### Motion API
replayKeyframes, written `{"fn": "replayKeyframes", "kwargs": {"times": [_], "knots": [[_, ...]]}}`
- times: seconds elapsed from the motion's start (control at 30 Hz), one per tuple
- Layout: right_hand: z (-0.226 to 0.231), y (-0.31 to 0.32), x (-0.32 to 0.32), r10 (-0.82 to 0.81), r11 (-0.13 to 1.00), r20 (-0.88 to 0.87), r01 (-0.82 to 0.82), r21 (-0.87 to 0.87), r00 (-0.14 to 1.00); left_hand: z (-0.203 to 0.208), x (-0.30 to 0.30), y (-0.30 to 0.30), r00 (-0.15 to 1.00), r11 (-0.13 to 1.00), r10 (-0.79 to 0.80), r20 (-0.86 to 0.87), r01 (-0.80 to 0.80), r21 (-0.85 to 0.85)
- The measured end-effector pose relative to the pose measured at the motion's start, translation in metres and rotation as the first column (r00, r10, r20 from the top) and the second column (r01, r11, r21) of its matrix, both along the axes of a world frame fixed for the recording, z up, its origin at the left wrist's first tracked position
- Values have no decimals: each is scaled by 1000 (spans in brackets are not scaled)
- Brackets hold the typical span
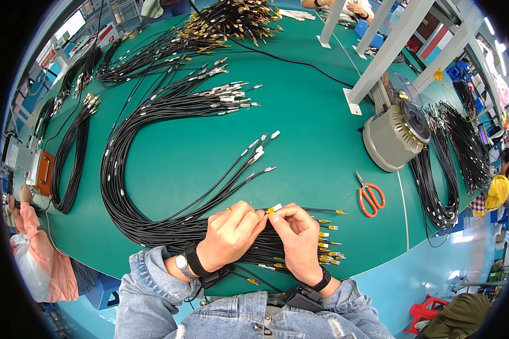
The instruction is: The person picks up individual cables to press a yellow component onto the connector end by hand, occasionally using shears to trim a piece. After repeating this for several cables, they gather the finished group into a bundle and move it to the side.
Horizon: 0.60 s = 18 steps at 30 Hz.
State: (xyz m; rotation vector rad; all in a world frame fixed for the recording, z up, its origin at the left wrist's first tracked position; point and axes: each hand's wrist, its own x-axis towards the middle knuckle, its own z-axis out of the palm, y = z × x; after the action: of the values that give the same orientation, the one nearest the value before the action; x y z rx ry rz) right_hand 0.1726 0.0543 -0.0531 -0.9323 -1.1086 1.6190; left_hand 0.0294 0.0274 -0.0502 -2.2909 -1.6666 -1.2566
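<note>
Both my hands meet above a thick bundle of black cables (152,226) that curves in a U across the green table. My left hand (234,234) is closed, its thumb and forefinger pinching a black cable close to its end. From the other side, the fingers of my right hand (297,240) pinch the same cable, with a yellow and white tag (274,209) showing between the fingertips. The cable's exact hold is partly hidden by my fingers. Below and right of my right hand, several cable ends with yellow tape (331,257) fan out.
Orange-handled scissors (371,198) lie to the right, near a grey machine with a black reel (393,133). More cable bundles lie at the far side (226,22), left (70,164) and right (441,186). A metal frame post (379,56) rises from the table (316,141). Other people sit around.
</note>
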Motion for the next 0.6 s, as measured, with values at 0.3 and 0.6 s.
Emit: {"fn": "replayKeyframes", "kwargs": {"times": [0.3, 0.6], "knots": [[-2, 2, 1, 10, 1000, -8, -10, -25, 1000, 1, 0, 0, 1000, 1000, -13, -12, 13, 8], [-1, 2, 2, 17, 999, -2, -17, -51, 1000, -3, 0, 0, 1000, 996, 6, -27, -3, 85]]}}
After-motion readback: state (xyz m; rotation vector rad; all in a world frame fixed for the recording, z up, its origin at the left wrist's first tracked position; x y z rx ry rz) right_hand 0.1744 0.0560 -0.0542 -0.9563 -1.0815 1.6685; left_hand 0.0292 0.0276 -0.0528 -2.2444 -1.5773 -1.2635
